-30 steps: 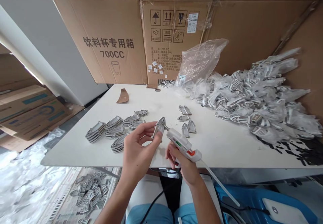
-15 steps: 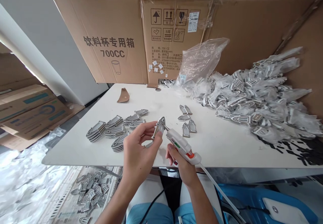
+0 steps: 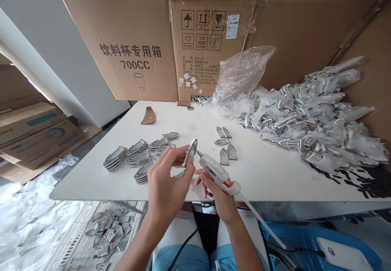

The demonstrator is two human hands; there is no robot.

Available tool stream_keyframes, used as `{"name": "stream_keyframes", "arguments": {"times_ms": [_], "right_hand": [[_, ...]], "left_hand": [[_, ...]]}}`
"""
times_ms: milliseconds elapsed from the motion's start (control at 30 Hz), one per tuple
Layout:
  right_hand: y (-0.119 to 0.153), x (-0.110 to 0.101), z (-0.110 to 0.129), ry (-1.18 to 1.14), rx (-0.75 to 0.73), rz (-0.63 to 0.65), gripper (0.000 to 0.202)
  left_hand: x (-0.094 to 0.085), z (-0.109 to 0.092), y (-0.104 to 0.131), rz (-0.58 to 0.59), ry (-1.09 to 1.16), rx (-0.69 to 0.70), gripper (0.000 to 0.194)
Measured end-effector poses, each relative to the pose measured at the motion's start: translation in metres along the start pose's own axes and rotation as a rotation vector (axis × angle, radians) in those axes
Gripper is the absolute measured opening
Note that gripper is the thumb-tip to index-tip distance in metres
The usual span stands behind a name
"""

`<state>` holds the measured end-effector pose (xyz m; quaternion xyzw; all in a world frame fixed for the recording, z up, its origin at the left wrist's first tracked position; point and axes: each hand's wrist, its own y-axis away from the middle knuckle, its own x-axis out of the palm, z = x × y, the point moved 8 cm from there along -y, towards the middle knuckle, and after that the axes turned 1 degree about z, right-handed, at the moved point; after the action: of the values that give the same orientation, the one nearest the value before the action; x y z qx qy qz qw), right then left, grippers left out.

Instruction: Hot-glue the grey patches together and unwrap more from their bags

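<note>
My left hand (image 3: 170,181) pinches a small silver metal piece (image 3: 190,153) above the white table, tilted nearly on edge. In my right hand (image 3: 220,195) is a white glue gun (image 3: 216,170), its nozzle touching or very near the piece's right side. Left of my hands are stacks of similar silver pieces (image 3: 115,159). Several more pieces (image 3: 224,156) lie flat, just beyond the glue gun to the right.
Bagged silver pieces (image 3: 293,116) heap on the table's (image 3: 189,120) right, beside black strips (image 3: 371,183). Cardboard boxes (image 3: 137,27) stand behind. A brown scrap (image 3: 148,115) lies at the back left. A blue stool (image 3: 305,238) is below right; loose pieces (image 3: 111,232) lie below left.
The held piece has turned more edge-on in my left hand. The glue gun has shifted slightly left and up along with my right hand.
</note>
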<state>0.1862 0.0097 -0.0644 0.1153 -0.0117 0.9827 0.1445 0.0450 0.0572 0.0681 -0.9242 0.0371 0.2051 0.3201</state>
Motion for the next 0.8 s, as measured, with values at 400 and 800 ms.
{"name": "stream_keyframes", "arguments": {"times_ms": [400, 800], "right_hand": [[-0.002, 0.002, -0.003, -0.061, 0.043, -0.024, 0.038], [0.000, 0.001, -0.003, -0.106, 0.037, 0.180, 0.044]], "left_hand": [[0.003, -0.011, 0.000, 0.134, -0.409, 0.531, 0.035], [0.001, 0.048, -0.015, 0.071, 0.293, -0.241, 0.033]]}}
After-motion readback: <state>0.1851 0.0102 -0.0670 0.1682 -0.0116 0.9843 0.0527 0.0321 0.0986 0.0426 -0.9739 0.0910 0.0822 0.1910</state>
